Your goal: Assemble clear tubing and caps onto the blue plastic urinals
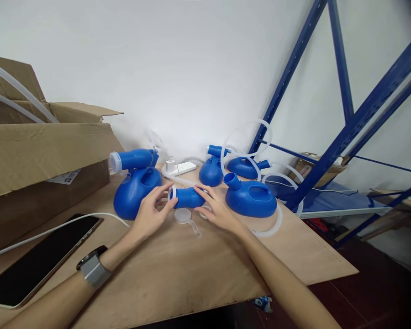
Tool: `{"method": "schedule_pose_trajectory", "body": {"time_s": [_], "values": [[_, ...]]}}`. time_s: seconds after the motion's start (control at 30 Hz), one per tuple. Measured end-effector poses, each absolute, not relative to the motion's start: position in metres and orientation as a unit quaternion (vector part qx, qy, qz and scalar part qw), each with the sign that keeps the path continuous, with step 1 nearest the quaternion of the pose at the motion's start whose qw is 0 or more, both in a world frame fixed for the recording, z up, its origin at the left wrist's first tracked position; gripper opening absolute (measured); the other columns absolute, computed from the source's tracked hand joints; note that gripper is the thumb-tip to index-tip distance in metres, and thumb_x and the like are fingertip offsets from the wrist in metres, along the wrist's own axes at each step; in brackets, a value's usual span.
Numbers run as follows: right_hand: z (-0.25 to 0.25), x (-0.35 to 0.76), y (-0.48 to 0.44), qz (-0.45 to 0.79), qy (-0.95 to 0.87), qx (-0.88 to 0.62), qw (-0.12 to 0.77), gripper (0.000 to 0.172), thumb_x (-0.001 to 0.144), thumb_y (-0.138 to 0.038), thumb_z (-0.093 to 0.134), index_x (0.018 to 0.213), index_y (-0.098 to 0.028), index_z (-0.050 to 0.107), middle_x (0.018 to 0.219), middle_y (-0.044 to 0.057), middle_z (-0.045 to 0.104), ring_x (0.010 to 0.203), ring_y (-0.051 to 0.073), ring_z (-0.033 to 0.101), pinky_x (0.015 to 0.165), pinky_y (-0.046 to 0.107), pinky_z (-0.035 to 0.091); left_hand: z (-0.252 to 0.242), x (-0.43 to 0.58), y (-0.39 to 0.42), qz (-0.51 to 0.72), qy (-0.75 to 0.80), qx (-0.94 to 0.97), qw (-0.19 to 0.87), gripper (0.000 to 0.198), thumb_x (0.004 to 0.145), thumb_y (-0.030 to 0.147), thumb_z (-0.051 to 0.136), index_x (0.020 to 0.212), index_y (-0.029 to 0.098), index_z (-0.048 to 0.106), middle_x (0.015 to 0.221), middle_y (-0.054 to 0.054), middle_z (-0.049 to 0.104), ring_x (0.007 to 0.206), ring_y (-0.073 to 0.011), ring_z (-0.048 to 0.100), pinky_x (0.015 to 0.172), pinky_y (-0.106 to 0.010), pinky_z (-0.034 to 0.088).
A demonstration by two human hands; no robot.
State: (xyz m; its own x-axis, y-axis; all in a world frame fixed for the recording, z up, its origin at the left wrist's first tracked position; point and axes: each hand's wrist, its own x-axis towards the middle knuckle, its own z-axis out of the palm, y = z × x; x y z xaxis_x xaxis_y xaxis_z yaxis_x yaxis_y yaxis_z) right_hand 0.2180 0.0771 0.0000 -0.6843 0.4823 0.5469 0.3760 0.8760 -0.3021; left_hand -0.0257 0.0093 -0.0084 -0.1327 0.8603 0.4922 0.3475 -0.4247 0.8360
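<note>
My left hand (pixel 154 208) pinches a white ring (pixel 172 193) at the wide end of a short blue plastic tube (pixel 189 197). The tube's other end is steadied by my right hand (pixel 219 209), whose fingers lie over it and partly hide it. Just below the tube, a clear round cap (pixel 182 216) with a strap lies on the wooden table. A blue urinal bottle (pixel 137 192) with a similar tube stands left of my hands. To the right sits another blue bottle (pixel 250 198) with its neck uncovered.
Two more blue bottles (pixel 210 172) (pixel 243 167) and looped clear hoses (pixel 269 137) are at the back right. A power strip (pixel 181 168) lies by the wall. On the left are a cardboard box (pixel 48 141) and a tablet (pixel 37 260). Blue shelving (pixel 345 123) stands at right.
</note>
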Motion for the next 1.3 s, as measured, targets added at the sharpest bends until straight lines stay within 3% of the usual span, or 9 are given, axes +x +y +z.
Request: {"method": "schedule_pose_trajectory", "body": {"time_s": [0.33,0.53,0.73,0.9,1.07,1.2,1.3], "values": [[0.001,0.215,0.072,0.288,-0.810,-0.257,0.442,0.058,0.082,-0.056,0.075,0.128,-0.022,0.068,0.130,0.013,0.067,0.121,0.032,0.062,0.098,0.045,0.054,-0.009,-0.023,-0.001,0.554,0.476,0.655,0.193,0.048,0.090,0.051,0.063,0.127,0.020,0.062,0.120,-0.011,0.069,0.099,-0.0241,0.070,0.081,-0.036,0.060],[-0.008,0.214,0.077,0.401,-0.766,-0.252,0.436,0.073,0.062,-0.067,0.085,0.117,-0.021,0.074,0.123,0.012,0.071,0.118,0.036,0.064,0.099,0.046,0.052,-0.012,-0.017,-0.009,0.563,0.469,0.661,0.161,0.047,0.091,0.051,0.056,0.124,0.017,0.057,0.116,-0.012,0.070,0.101,-0.0258,0.069,0.085,-0.037,0.058],[-0.015,0.204,0.070,0.508,-0.701,-0.229,0.444,0.095,0.051,-0.068,0.090,0.130,-0.024,0.065,0.119,0.012,0.072,0.116,0.034,0.066,0.101,0.047,0.050,-0.016,-0.013,-0.017,0.577,0.439,0.673,0.149,0.046,0.095,0.051,0.049,0.128,0.019,0.050,0.124,-0.014,0.068,0.109,-0.0282,0.068,0.093,-0.042,0.054],[-0.007,0.194,0.055,0.577,-0.706,-0.185,0.366,0.083,0.052,-0.058,0.095,0.124,-0.023,0.072,0.129,0.012,0.070,0.126,0.035,0.061,0.108,0.049,0.046,-0.022,-0.009,-0.023,0.585,0.373,0.698,0.177,0.054,0.101,0.052,0.037,0.146,0.021,0.042,0.146,-0.015,0.056,0.132,-0.0318,0.057,0.110,-0.050,0.043],[-0.011,0.195,0.048,0.635,-0.654,-0.200,0.359,0.077,0.054,-0.055,0.094,0.122,-0.023,0.074,0.124,0.010,0.073,0.117,0.035,0.066,0.101,0.049,0.052,-0.019,-0.009,-0.028,0.574,0.322,0.738,0.149,0.058,0.101,0.054,0.036,0.151,0.025,0.038,0.154,-0.015,0.048,0.142,-0.0345,0.045,0.116,-0.055,0.036],[-0.017,0.195,0.047,0.708,-0.595,-0.193,0.329,0.077,0.057,-0.062,0.089,0.120,-0.019,0.074,0.119,0.014,0.074,0.109,0.033,0.070,0.090,0.043,0.058,-0.016,-0.011,-0.026,0.544,0.257,0.796,0.072,0.055,0.101,0.051,0.038,0.150,0.027,0.039,0.155,-0.016,0.045,0.142,-0.0361,0.045,0.112,-0.055,0.041],[-0.008,0.198,0.051,0.698,-0.612,-0.215,0.302,0.080,0.061,-0.070,0.084,0.121,-0.018,0.073,0.120,0.016,0.073,0.108,0.032,0.070,0.083,0.039,0.059,-0.017,-0.017,-0.021,0.516,0.287,0.806,0.049,0.056,0.095,0.048,0.049,0.145,0.024,0.043,0.145,-0.017,0.054,0.131,-0.0345,0.056,0.105,-0.049,0.048]]}}
